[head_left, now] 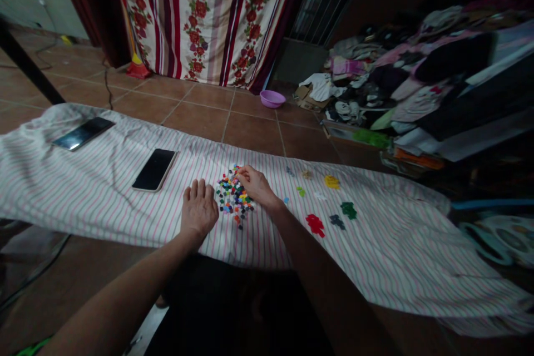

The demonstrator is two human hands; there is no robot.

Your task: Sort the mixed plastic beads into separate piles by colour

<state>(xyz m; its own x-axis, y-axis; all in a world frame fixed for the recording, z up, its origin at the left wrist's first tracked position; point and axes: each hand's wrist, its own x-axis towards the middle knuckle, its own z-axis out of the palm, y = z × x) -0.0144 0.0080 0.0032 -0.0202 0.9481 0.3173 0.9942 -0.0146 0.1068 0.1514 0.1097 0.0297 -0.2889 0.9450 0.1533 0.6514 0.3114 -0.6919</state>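
Note:
A pile of small mixed-colour pieces [233, 194] lies on a striped cloth [267, 245]. My left hand [199, 208] rests flat on the cloth just left of the pile, its fingers stretched out and holding nothing. Over the pile's upper right edge, my right hand [254, 182] has its thumb and fingertips pinched together; whatever is between them is too small to make out. Right of that hand sit separate one-colour groups: red pieces [315, 225], dark grey pieces [337, 222], dark green pieces [349, 210], yellow pieces [331, 181], light green pieces [301, 191] and white pieces [320, 196].
Left of my hands lie a phone [154, 169] and another dark flat device [85, 132]. Beyond the cloth, a purple basin [272, 99] stands on the tiled floor before a flowered curtain [200, 16]. Heaped clothes [400, 67] fill the right side.

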